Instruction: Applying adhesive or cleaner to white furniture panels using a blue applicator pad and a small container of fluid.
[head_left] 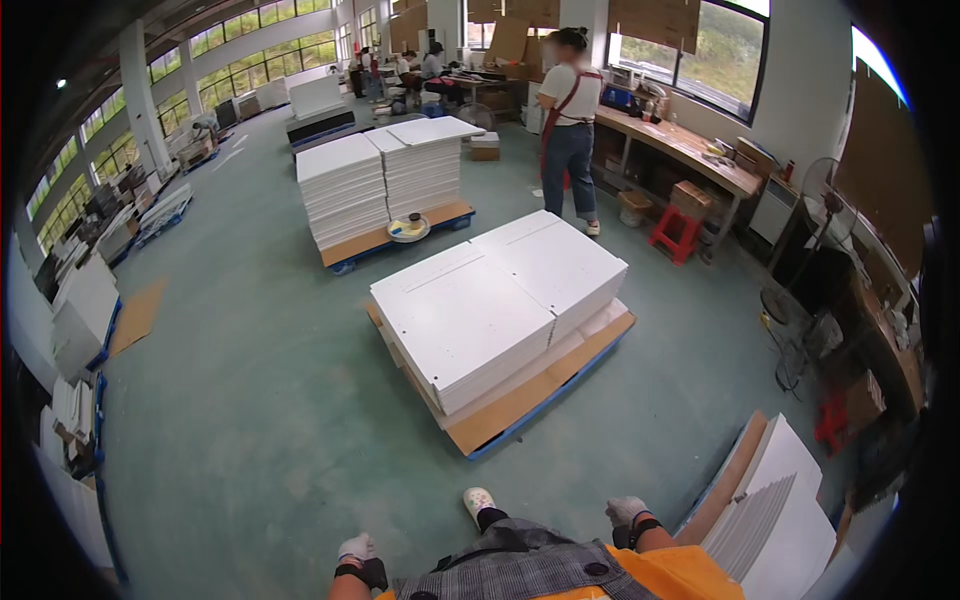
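Note:
My left hand (357,548), in a whitish work glove with a dark band at the wrist, hangs low in front of me with its fingers curled in. No object shows in it. My right hand (627,511), gloved and banded alike, is also curled with nothing visible in it. It is nearest to a stack of white panels (770,510) on brown board at the lower right, apart from it. Ahead of both hands lies a pallet (545,410) bearing two low stacks of white panels (500,290) side by side. Neither hand touches anything.
Farther off, taller white panel stacks (380,180) stand on another blue pallet, with a round tub lid (408,230) at its edge. A person in an apron (572,120) stands by a workbench (690,150). A red stool (677,235) and fans (790,300) line the right; loaded pallets line the left.

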